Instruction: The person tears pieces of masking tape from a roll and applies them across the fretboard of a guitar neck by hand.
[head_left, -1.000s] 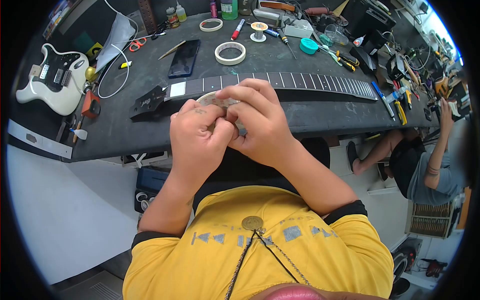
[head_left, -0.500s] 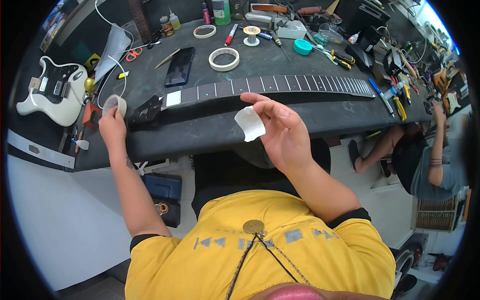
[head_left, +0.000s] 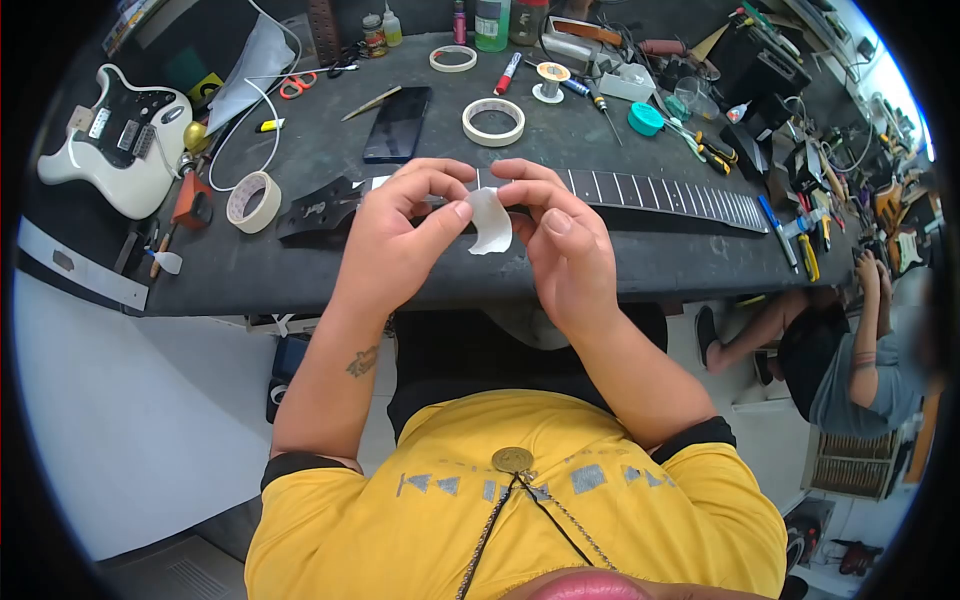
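Observation:
Between my two hands is a short, curled piece of masking tape (head_left: pixel 490 225). The thumb and fingers of my left hand (head_left: pixel 400 235) pinch its left edge. My right hand (head_left: pixel 570 250) grips it on the other side, thumb and fingers bent. Behind both hands a guitar neck (head_left: pixel 650 192) with a dark, fretted fingerboard lies across the bench; my hands hide part of it. Its black headstock (head_left: pixel 315 212) points left. Beside the headstock a roll of masking tape (head_left: pixel 254 203) rests on the bench.
A white guitar body (head_left: pixel 150 165) lies at the far left. Behind the neck are a phone (head_left: pixel 398 125), another tape roll (head_left: pixel 493 121) and a solder spool (head_left: pixel 550 82). Pliers (head_left: pixel 716 155) and cutters (head_left: pixel 806 256) lie to the right, where another person (head_left: pixel 850 350) sits.
My left hand has let go of the tape roll at the left and come over to the tape piece. My right hand has moved slightly up, still holding the piece.

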